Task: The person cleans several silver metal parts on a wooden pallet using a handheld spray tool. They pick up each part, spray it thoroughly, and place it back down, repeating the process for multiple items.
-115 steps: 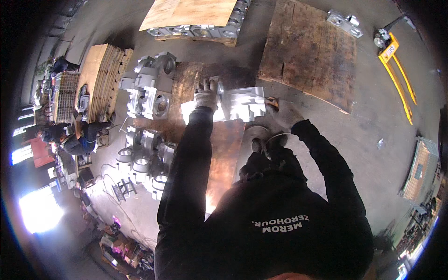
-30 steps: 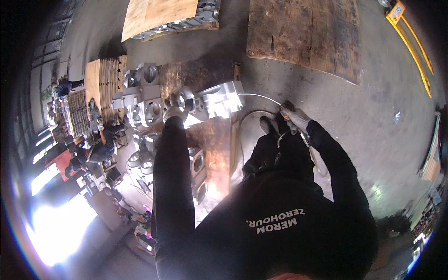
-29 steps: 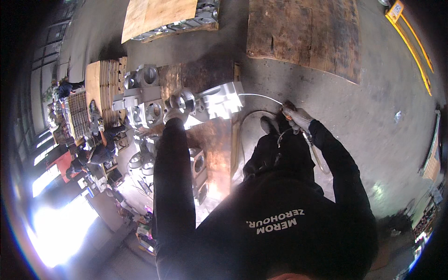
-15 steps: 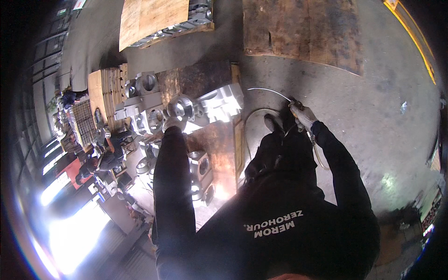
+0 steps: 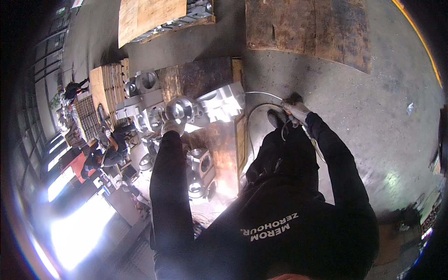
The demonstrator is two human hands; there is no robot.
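A silvery cast-metal housing (image 5: 221,103) with a round ring-shaped end lies across the wooden-topped workbench (image 5: 212,144). My left hand (image 5: 172,127), in a pale glove, grips the lower edge of its ring; some of the fingers are hidden. To the right of the bench my gloved right hand (image 5: 298,112) is closed on an air blow gun. Its long, thin, bent nozzle (image 5: 267,94) points left, with the tip at the right end of the housing; whether it touches I cannot tell. A hose (image 5: 249,128) loops between the bench and my legs.
More metal castings (image 5: 201,170) stand on the bench nearer me, and others (image 5: 142,100) crowd its left side. A pallet of castings under plywood (image 5: 151,18) is at the far left. Wooden boards (image 5: 305,32) lie on the floor ahead. Another person (image 5: 114,149) works at left.
My right hand has moved left with the blow gun, bringing the nozzle tip to the housing's right end. The left hand stays on the ring. The view has shifted slightly.
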